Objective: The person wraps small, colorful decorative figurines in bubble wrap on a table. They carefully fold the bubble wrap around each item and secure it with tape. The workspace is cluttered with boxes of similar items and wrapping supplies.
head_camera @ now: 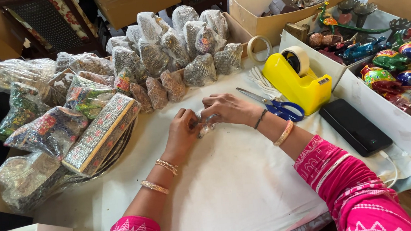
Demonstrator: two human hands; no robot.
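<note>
My left hand [183, 130] and my right hand [228, 108] meet over the white table cover [231, 187], both closed on a small item wrapped in clear bubble plastic [205, 124]. The item is mostly hidden between my fingers. Both wrists wear bangles, and my sleeves are pink. Blue-handled scissors [276, 107] lie just right of my right hand, beside a yellow tape dispenser [297, 80].
Several bubble-wrapped patterned pieces [170, 49] are piled behind my hands and at the left, with a patterned box [100, 133]. A dark phone [355, 127] lies at the right. White trays [362, 89] hold colourful painted figures [409, 63]. Cardboard boxes [275, 5] stand at the back.
</note>
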